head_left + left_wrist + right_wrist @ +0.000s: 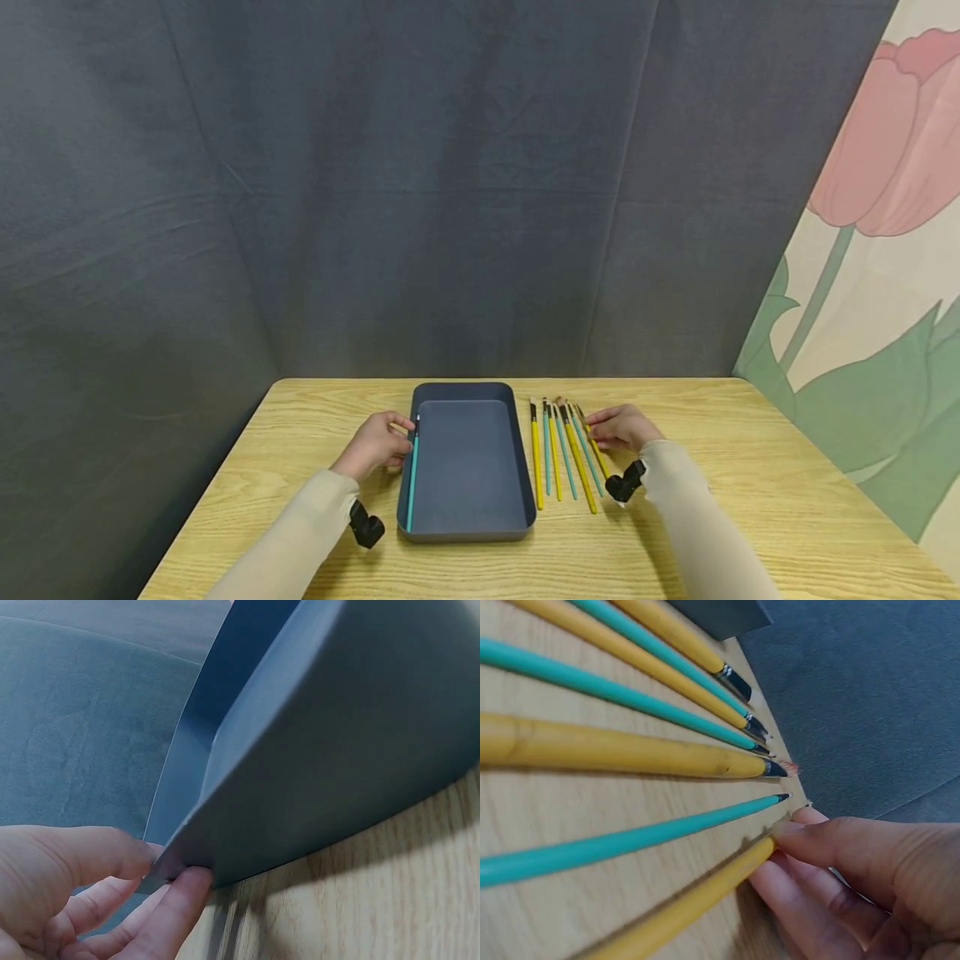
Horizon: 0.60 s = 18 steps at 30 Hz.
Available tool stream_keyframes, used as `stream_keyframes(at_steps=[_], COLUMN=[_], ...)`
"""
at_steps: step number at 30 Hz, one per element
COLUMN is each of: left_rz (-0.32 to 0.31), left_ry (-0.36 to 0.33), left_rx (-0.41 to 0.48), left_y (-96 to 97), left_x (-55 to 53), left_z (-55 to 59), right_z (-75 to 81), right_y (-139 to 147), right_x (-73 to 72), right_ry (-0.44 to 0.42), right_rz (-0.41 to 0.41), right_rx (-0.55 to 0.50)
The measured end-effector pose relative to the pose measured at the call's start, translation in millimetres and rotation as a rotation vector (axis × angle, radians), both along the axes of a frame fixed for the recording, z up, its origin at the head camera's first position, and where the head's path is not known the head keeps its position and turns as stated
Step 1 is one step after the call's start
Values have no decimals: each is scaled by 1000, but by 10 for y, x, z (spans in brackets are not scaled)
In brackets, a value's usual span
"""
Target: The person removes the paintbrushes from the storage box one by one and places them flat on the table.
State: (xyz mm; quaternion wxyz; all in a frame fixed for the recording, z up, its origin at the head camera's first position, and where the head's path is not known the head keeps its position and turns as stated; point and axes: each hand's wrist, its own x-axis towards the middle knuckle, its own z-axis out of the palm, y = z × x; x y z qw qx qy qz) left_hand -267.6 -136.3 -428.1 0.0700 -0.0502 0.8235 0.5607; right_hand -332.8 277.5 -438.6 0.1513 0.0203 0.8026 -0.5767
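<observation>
A dark blue-grey tray (472,467) lies on the table with one teal paintbrush (412,487) along its left side. Thumb and fingers of my left hand (380,446) pinch the tray's left wall, as the left wrist view also shows at the rim (247,754). To the right of the tray, my right hand (624,427) pinches the rightmost yellow paintbrush (597,454) near its bristle end. In the right wrist view, thumb and fingertips close round that yellow handle (697,900); its bristles are hidden by the hand. Beside it lies a thin teal paintbrush (641,838).
Several more yellow and teal brushes, among them a thick yellow paintbrush (577,458), lie in a loose row between tray and right hand. A dark grey curtain (450,208) hangs behind the wooden table (750,483). A tulip-patterned cloth (885,275) covers the right side.
</observation>
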Motion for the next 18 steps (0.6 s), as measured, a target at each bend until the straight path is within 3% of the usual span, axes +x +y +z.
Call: stream_keyframes(at_steps=[7,18], left_rz=[8,3], left_ry=[-7,-7], left_rx=[-10,-9], left_y=[10,9], left_x=[-4,9], left_z=[-10,12], right_z=[-6,11], right_y=[-42,-78], right_x=[-28,-48], right_ry=[-18,-12], right_rz=[-31,-40], right_rx=[71,81])
